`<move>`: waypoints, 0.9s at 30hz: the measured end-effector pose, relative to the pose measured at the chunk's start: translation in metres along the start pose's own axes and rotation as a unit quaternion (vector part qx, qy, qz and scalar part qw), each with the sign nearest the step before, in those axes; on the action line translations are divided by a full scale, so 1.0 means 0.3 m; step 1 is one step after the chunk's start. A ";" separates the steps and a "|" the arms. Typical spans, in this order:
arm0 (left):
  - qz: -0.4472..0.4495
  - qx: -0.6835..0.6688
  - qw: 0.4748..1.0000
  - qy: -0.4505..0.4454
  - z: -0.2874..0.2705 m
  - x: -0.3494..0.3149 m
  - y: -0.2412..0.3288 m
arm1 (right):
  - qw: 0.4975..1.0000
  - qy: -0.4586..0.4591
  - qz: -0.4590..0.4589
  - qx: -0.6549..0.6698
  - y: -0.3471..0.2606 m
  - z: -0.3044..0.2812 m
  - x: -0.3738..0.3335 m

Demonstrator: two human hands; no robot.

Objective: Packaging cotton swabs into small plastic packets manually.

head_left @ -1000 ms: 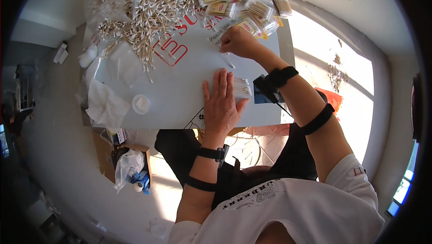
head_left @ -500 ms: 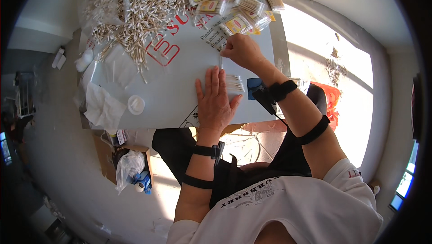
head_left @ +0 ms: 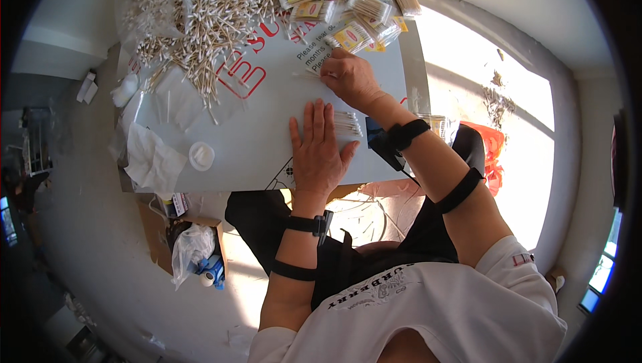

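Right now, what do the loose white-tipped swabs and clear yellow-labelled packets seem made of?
White-tipped swabs: matte tan sticks, probably wood, possibly paper; rounded white tips suggest cotton.
Clear yellow-labelled packets: likely glossy plastic film; bright highlights, swabs visible inside.

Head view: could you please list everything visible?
Printed table: one, pale grey, centre
Loose cotton swabs: many, tan and white, table's upper left
Flat plastic packets: several, clear and yellow, table's upper right
Crumpled thin sheet: one, white, table's left
Round disc: one, white, right of sheet
Open cardboard box: one, brown, lower left
Crinkled plastic: one, red, right of table
Cloth shirt: one, white, bottom
Fabric straps: four, black, forearms
Left hand: one, bare, flat beside aligned swabs
Right hand: one, bare, curled near packets
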State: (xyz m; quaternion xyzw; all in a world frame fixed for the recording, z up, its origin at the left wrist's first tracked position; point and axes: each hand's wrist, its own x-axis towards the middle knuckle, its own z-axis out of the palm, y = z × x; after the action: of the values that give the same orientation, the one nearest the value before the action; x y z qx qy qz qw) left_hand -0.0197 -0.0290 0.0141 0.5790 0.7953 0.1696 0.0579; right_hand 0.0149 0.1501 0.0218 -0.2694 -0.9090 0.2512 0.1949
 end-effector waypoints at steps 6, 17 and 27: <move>-0.013 -0.011 1.000 0.001 -0.011 -0.005 -0.009 | 0.978 -0.183 -0.093 -0.022 -0.019 -0.059 -0.045; -0.014 -0.016 1.000 -0.004 -0.008 -0.001 -0.006 | 0.980 -0.017 0.189 -0.066 -0.132 0.065 0.302; -0.014 -0.015 1.000 -0.017 -0.021 -0.001 -0.005 | 0.968 -0.059 0.237 -0.052 -0.097 0.086 0.238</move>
State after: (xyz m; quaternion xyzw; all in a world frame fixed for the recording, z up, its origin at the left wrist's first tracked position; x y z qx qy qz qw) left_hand -0.0228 -0.0311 0.0193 0.5693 0.7998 0.1714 0.0824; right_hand -0.0646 0.1617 0.0333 -0.4714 -0.8409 0.2584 0.0619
